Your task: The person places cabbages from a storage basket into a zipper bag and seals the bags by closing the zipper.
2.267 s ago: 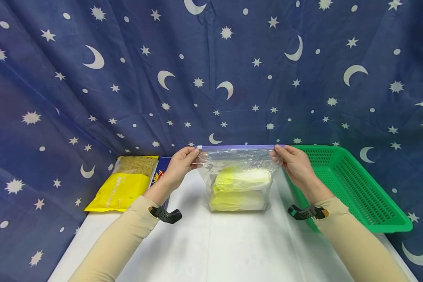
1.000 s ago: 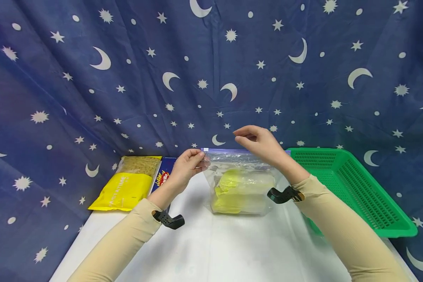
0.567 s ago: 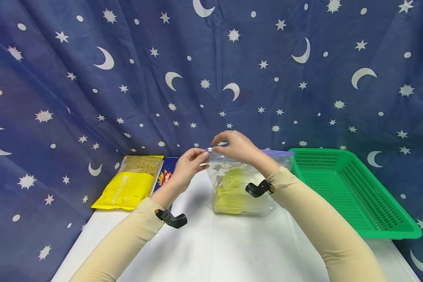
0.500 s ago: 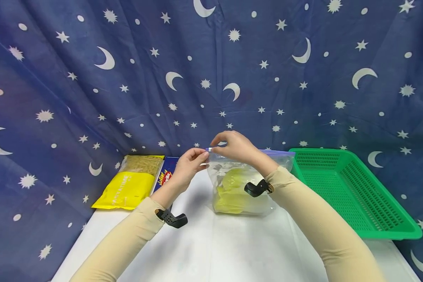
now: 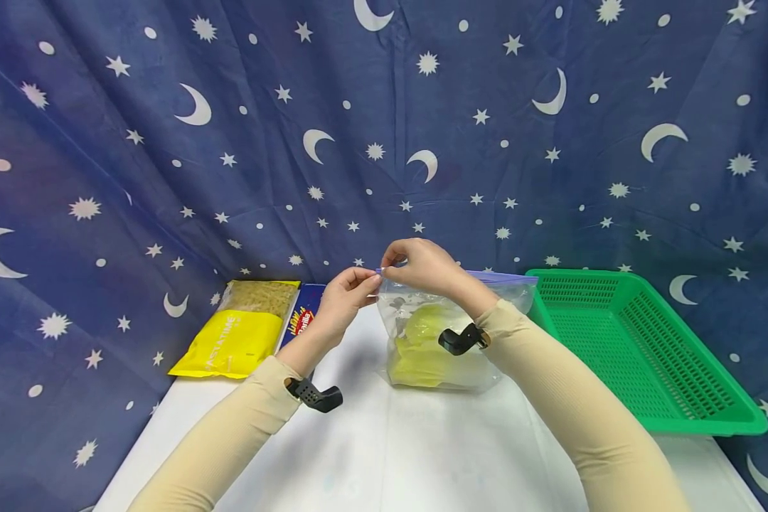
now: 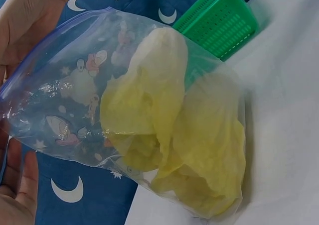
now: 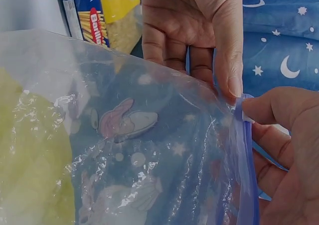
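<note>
A clear zipper bag (image 5: 393, 306) with a purple zip edge (image 7: 244, 175) stands on the table. Napa cabbages (image 6: 144, 95), yellow-green and white, lie inside it, one above the other. My left hand (image 5: 342, 302) pinches the bag's top left corner between thumb and fingers. Right beside it, my right hand (image 5: 425, 267) pinches the white slider (image 7: 246, 116) at that end of the zip, thumb and forefinger together. In the head view the right hand and forearm cover part of the bag and zip. Printed cartoon figures show on the plastic.
A green perforated basket (image 5: 621, 355) stands right of the bag. At the left lie a yellow pasta packet (image 5: 233, 341) and a blue Barilla box (image 5: 304, 313). Behind the white table (image 5: 358, 441) hangs a blue moon-and-star curtain (image 5: 243, 163).
My right hand has let go of the bag's top right corner, crossed left above the zip and taken hold of the slider. My left hand keeps its pinch on the left corner.
</note>
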Demonstrator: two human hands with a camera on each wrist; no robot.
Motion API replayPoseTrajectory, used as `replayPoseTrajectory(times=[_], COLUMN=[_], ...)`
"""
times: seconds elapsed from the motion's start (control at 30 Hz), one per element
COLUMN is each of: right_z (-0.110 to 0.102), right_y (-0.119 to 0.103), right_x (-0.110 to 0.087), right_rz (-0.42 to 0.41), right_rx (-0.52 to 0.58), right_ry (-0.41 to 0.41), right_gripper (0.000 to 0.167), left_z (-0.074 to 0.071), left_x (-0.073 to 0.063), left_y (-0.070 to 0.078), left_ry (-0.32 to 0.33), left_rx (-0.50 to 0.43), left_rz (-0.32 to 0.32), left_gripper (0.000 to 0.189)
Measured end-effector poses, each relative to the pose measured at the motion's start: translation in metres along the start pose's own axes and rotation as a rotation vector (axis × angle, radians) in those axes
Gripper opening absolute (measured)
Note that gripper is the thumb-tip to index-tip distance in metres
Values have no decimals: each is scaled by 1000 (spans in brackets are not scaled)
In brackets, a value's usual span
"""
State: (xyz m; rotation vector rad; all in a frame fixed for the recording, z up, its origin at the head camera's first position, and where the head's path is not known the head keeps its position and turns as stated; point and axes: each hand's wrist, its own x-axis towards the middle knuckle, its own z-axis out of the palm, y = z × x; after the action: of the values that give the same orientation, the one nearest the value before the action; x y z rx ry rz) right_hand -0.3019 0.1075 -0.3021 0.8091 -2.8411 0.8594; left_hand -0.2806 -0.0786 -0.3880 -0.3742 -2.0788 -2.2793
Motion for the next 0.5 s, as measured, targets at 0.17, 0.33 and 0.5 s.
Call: replayPoseTrajectory(times=[0.17, 0.33, 0.5], right_z=[1, 3, 5], right_y=[0, 0, 3], right_x=[1, 0, 1], right_rz=[-4, -49, -66], right_rx=[-16, -68, -107], right_ry=[-17, -30, -22], right_gripper=[9, 8, 7], left_z=[0, 0, 4], left_x=[0, 1, 1], left_y=[0, -1, -3], left_ry=[4, 19, 44], left_rx=[22, 63, 41], left_rz=[11, 19, 37], left_gripper=[16, 19, 20])
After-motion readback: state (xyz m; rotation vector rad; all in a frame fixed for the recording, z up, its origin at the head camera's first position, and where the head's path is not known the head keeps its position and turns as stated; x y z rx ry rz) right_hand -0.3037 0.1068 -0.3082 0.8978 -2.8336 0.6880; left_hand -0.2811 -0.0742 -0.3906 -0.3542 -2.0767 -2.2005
